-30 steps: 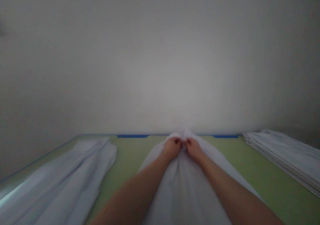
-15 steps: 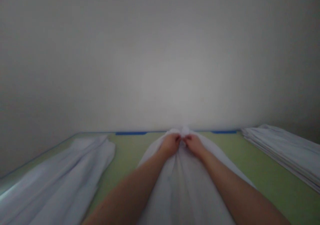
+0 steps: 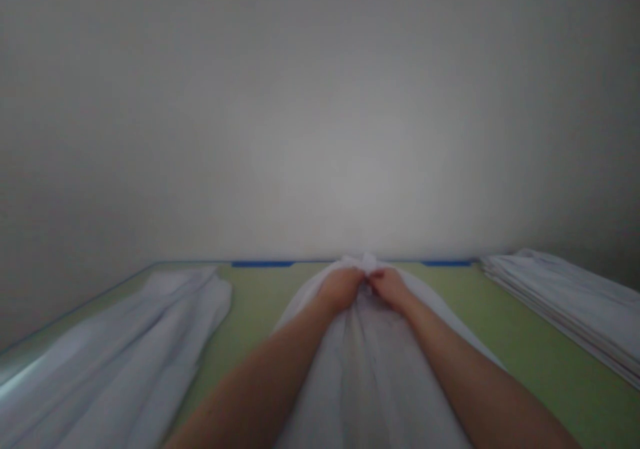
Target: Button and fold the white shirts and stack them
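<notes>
Cloth [image 3: 363, 376], white and gathered, filled the head view's lower centre on the green table [image 3: 260, 316], gripped from both sides at once! Left hand [image 3: 341, 288] pinched its bunched far end, back turned to us; right hand [image 3: 391, 289] pinched just beside it, grip narrow. Rumpled white fabric [image 3: 125, 349] lay lower left, a folded white stack [image 3: 565, 289] far right, grey wall [image 3: 320, 116] above.
</notes>
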Motion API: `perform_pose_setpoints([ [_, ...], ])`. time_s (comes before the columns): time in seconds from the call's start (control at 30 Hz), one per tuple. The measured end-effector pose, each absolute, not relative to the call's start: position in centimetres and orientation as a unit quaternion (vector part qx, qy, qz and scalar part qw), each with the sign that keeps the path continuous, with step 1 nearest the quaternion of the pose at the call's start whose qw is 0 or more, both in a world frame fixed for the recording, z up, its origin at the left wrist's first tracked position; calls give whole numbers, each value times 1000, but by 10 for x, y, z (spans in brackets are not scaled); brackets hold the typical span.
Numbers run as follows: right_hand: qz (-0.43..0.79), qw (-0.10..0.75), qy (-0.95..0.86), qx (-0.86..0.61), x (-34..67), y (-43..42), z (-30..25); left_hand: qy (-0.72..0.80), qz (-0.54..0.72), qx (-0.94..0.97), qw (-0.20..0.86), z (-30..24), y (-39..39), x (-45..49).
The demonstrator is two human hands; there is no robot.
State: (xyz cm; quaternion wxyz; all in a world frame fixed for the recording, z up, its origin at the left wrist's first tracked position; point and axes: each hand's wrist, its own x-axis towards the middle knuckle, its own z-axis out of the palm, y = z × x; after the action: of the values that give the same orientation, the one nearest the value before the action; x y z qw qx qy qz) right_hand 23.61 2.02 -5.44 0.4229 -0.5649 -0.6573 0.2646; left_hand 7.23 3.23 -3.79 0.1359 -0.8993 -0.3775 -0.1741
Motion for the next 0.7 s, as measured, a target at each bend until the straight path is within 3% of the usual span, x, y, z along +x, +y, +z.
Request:
perform_pose_setpoints([
  [0.23,277,429,-687,-517,239,12,-50,-369,-195,-903,100,-38,33,68],
  [0.7,166,444,-694,-542,237,17,-60,-378,-300,-875,-36,-41,35,74],
])
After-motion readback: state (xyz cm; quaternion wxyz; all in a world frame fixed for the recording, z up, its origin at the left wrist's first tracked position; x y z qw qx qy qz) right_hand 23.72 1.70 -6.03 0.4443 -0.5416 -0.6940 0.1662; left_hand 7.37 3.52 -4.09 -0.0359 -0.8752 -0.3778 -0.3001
